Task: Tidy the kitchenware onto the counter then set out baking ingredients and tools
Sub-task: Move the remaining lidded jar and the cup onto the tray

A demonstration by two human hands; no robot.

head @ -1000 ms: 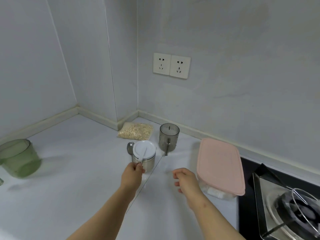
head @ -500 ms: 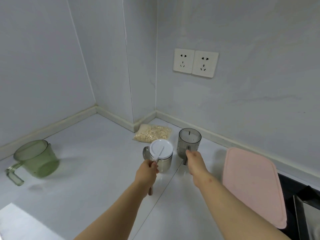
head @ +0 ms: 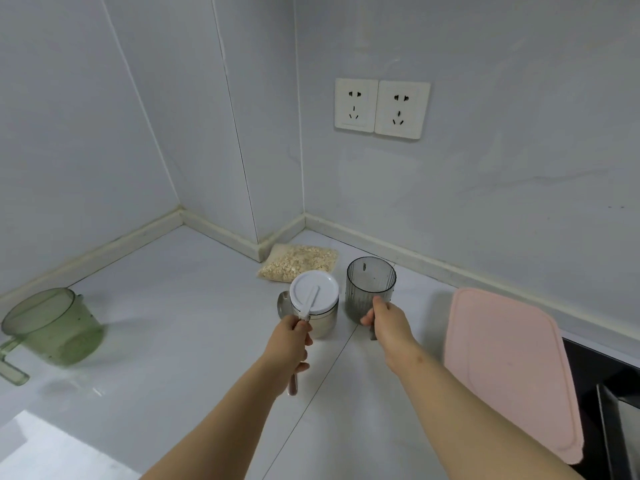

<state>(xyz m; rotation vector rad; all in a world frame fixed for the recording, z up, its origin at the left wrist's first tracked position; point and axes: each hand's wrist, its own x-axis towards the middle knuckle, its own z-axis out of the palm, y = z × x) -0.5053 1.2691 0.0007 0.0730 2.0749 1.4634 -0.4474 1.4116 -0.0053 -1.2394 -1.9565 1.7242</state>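
Right hand (head: 388, 322) now gripping cup (head: 370, 284), spoon (head: 283, 304) held

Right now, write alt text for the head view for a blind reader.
Two hands work on a counter: the left hand grips a metal spoon beside a white-lidded jar, the right hand grips a grey cup by its handle. Oats lie behind; a green jug stands left.

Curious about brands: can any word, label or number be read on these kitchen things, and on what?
No text is readable.
Smoky grey ribbed plastic cup: one small dark mark near its rim, too small to read.
White-lidded steel jar, metal spoon, clear bag of oats, green plastic jug, pink lid, white wall sockets: no print.
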